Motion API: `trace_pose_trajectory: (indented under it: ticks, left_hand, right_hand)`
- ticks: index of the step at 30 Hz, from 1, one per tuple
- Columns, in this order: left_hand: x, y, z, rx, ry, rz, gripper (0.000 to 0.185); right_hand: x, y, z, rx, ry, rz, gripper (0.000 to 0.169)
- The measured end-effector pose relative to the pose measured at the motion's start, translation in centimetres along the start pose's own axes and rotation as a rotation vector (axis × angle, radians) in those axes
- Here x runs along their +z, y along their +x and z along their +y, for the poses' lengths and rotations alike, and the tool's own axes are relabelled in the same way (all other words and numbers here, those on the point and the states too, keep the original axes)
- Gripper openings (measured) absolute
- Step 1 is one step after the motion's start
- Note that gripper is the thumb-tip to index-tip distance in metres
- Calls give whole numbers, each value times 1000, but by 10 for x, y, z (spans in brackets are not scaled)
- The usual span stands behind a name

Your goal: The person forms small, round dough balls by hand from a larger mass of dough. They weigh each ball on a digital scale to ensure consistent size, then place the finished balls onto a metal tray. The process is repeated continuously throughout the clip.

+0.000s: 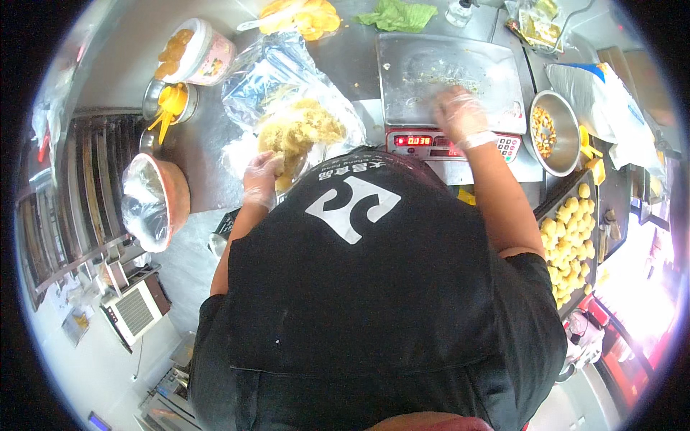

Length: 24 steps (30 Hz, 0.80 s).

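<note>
My left hand [263, 175], in a clear plastic glove, is at the near left edge of a fluffy, shredded golden food [310, 126] in an opened foil-lined plastic bag [275, 64]. Its fingertips are bent together around what seems a small bit of that food. My right hand [461, 116], also gloved, is over the front of the metal pan of a digital scale [409, 75], above its lit red display. The fingers point down and blur a little, so I cannot tell what they hold. Crumbs are scattered over the pan.
At left stand a tub of brown filling [213, 56], yellow scoops in a metal bowl [172, 99] and a plastic-lined reddish bowl [178, 199]. On the right are a steel bowl with orange-brown pieces [563, 129], a white sack [620, 102] and a tray of pale dough balls [571, 237]. A green cloth [399, 16] lies behind.
</note>
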<state>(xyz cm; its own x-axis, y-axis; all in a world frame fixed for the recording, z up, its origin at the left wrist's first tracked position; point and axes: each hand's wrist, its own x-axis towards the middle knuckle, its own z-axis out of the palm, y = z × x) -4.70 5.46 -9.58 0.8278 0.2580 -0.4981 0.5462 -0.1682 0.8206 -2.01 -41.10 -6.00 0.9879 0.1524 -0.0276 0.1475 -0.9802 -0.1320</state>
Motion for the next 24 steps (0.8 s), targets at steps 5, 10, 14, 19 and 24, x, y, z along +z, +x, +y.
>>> trace_pose_trajectory:
  ticks: [5,10,14,19,24]
  left_hand:
    - [2,-1,3,-15,87,-29,41]
    - [8,8,-8,26,192,7,47]
    - [0,-11,8,-4,349,-17,51]
    - [8,-8,-1,146,353,231,51]
    - [11,12,-8,355,412,180,52]
  right_hand:
    - [-30,-4,10,197,183,76,33]
    - [13,18,-37,-144,68,87,34]
    - [-5,27,-20,84,197,-128,44]
    - [-5,-15,55,300,1671,314,44]
    - [-62,-16,-5,495,2580,388,22]
